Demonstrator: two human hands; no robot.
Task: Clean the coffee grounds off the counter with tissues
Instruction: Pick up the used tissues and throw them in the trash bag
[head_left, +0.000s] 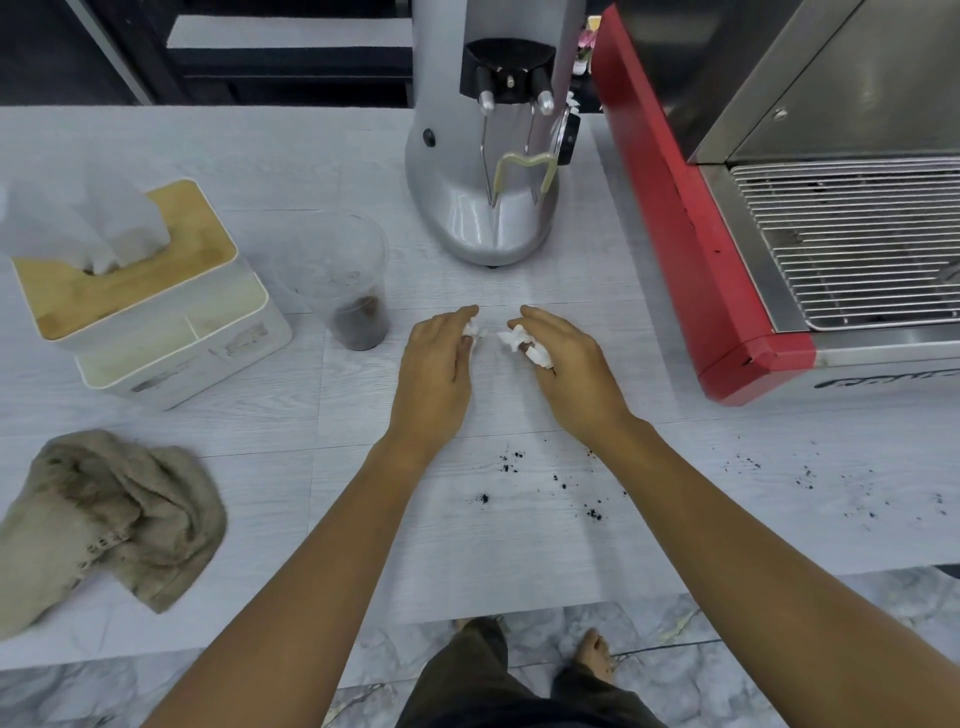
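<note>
Both of my hands rest palm down on the pale wood-grain counter (260, 467), side by side in front of the grinder. My left hand (434, 364) curls over a small wad of white tissue (471, 330). In my right hand (571, 364) sits a second crumpled tissue (524, 345), poking out between the fingers. Dark coffee grounds (556, 483) lie scattered on the counter nearer to me, between my forearms, and more specks (805, 478) spread out to the right. A tissue box (130, 291) with a wooden lid stands at the left, a tissue sticking up from its slot.
A silver coffee grinder (493, 156) stands just beyond my hands. A red espresso machine (727, 260) with a metal drip grate fills the right. A clear plastic cup (353, 291) with brown dregs stands left of my hands. A crumpled beige cloth (114, 514) lies at the near left.
</note>
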